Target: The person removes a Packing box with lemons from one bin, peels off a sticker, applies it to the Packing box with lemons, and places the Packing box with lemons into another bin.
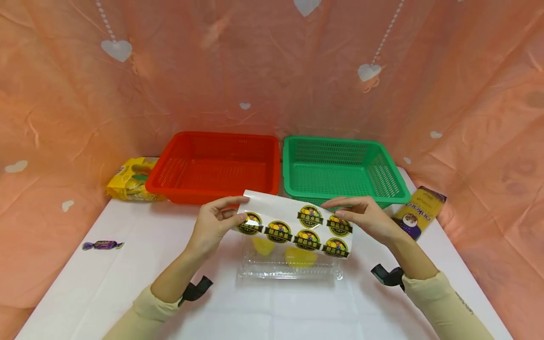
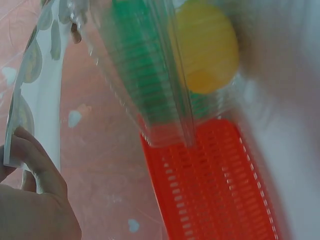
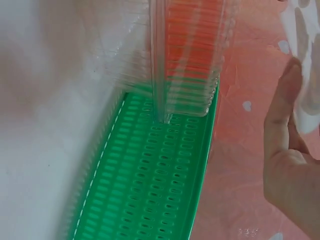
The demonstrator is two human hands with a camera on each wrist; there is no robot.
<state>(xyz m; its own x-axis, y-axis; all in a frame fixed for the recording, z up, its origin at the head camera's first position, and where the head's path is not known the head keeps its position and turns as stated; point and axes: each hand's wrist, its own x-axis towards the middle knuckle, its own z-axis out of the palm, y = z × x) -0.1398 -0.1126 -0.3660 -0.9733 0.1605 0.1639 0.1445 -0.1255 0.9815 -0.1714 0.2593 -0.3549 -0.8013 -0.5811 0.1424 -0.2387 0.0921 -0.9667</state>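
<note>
Both hands hold up a white sheet of round black-and-gold stickers [image 1: 278, 231], one at each end. My left hand [image 1: 214, 224] pinches its left end between thumb and fingers, and my right hand [image 1: 365, 217] pinches the right end. Several stickers fill the lower part, while much of the upper left is bare backing. Below and partly behind the sheet, a clear plastic clamshell box [image 1: 272, 273] rests on the table with yellow pieces [image 1: 301, 257] inside. In the left wrist view one yellow rounded piece [image 2: 207, 47] shows through the clear wall; the sheet hides part of the box.
A red basket [image 1: 216, 196] and a green basket [image 1: 344, 196] stand side by side at the back. A yellow snack bag [image 1: 127, 182] lies left of the red one, and a gold-and-purple pack [image 1: 420, 212] lies at the right. A purple wrapped candy [image 1: 104, 245] is on the left.
</note>
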